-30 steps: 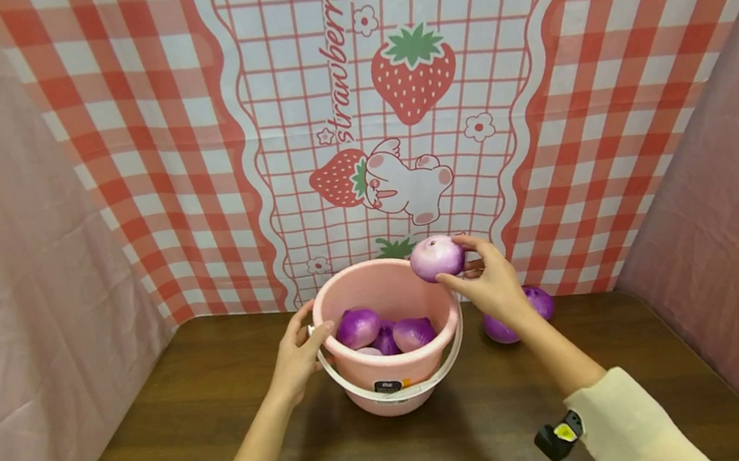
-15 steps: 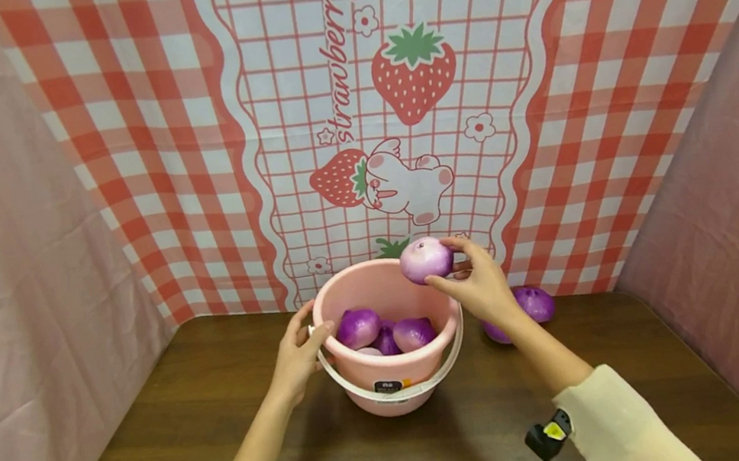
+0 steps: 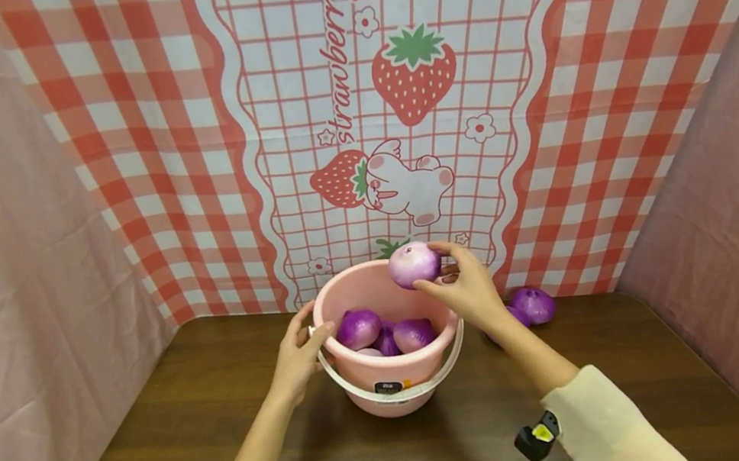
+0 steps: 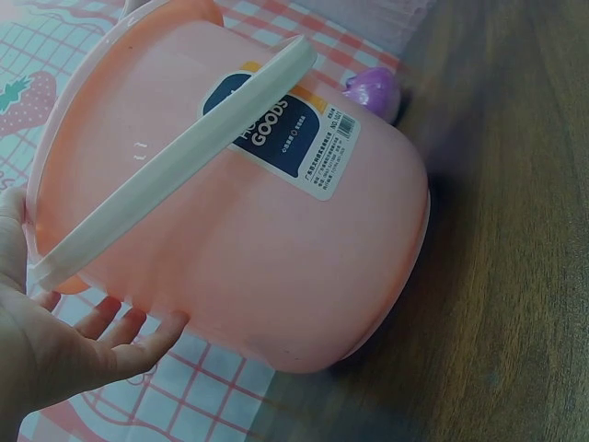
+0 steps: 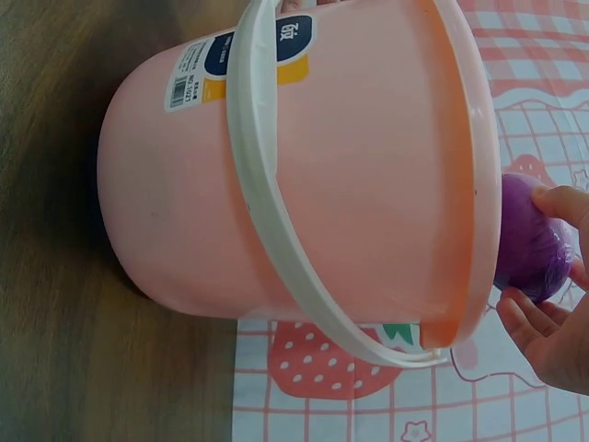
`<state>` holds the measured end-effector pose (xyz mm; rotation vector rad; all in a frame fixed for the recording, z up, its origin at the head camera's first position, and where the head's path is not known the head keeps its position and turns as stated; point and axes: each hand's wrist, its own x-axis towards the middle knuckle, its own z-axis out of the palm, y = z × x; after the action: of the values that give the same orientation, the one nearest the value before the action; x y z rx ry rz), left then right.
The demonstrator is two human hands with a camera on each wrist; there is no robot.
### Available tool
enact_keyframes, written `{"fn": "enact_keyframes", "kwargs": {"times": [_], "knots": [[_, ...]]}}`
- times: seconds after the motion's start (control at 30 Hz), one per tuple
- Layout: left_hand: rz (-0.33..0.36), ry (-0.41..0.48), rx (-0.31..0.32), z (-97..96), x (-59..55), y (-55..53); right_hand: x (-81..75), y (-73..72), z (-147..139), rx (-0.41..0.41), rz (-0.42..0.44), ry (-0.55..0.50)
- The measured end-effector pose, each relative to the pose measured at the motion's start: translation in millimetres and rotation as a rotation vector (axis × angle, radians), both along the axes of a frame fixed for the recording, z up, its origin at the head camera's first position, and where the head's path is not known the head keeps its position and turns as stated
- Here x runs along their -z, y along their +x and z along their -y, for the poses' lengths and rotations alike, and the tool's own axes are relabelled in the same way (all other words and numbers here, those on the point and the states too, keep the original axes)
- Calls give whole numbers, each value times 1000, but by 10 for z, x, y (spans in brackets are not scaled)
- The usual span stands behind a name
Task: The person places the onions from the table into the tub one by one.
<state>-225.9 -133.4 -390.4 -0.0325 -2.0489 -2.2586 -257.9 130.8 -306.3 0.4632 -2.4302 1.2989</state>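
A pink bucket [image 3: 364, 285] with a white handle [image 3: 423, 388] stands upright on the table. Several purple onions [image 3: 358, 329] lie inside it. My left hand [image 3: 295, 361] grips the bucket's left rim, thumb over the edge and fingers against the outer wall, as the left wrist view also shows. A pale purple onion [image 3: 411, 266] is held by my right hand [image 3: 472, 291] between thumb and fingers, over the far right part of the opening. In the right wrist view this onion [image 5: 529, 241] appears just beyond the rim.
Behind my right forearm, more purple onions [image 3: 533, 306] rest on the brown wooden table [image 3: 180, 438]. A red-and-white strawberry cloth [image 3: 425, 177] hangs at the back. Pink curtains [image 3: 34, 264] close off both sides.
My right hand has moved left with the onion, from the bucket's right rim to above its opening. The left hand and the bucket have stayed in place.
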Motion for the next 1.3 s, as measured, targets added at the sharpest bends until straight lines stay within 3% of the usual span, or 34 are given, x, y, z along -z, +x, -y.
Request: {"fn": "enact_keyframes", "kwargs": {"times": [0.4, 1.3], "knots": [[-1, 4, 1, -2, -9, 7, 50, -28, 165, -66, 10, -26], [7, -2, -7, -8, -11, -3, 125, -94, 323, -72, 23, 42]]}}
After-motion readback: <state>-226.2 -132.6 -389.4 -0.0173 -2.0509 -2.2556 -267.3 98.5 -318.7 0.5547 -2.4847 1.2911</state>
